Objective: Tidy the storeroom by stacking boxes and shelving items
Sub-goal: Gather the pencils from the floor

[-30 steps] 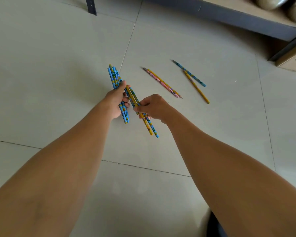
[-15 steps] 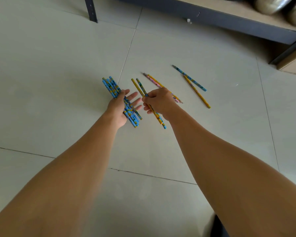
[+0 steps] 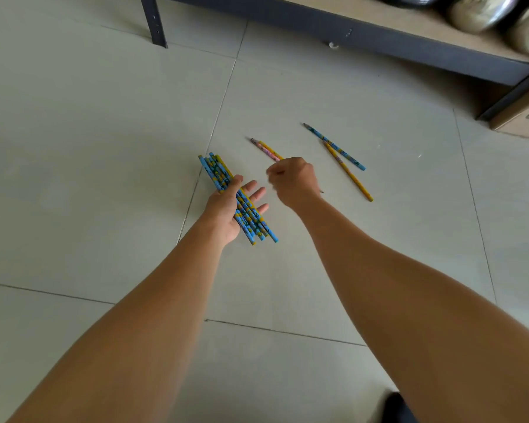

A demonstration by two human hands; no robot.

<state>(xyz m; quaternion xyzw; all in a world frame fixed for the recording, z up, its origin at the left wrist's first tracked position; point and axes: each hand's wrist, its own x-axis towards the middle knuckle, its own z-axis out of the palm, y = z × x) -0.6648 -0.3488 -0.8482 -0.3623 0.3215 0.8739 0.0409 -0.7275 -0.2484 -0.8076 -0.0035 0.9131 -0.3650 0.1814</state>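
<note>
My left hand lies palm up just above the floor and carries a bundle of blue and yellow pencils. Its thumb is clamped over the bundle and its fingers are stretched out. To the right, my right hand hovers with curled fingers and nothing visible in it. It sits over the near ends of a pink pencil and a yellow pencil lying side by side on the tiles. Farther right, a blue pencil and a long yellow pencil lie on the floor, meeting at one end.
A dark metal shelf runs along the top, with one leg at the upper left and shiny wrapped items on its board. A cardboard box stands under its right end. Pale floor tiles spread to the left and front.
The two pencils my right hand held now lie in the left hand's bundle. My right hand has let go and moved right, over the pink and yellow pair.
</note>
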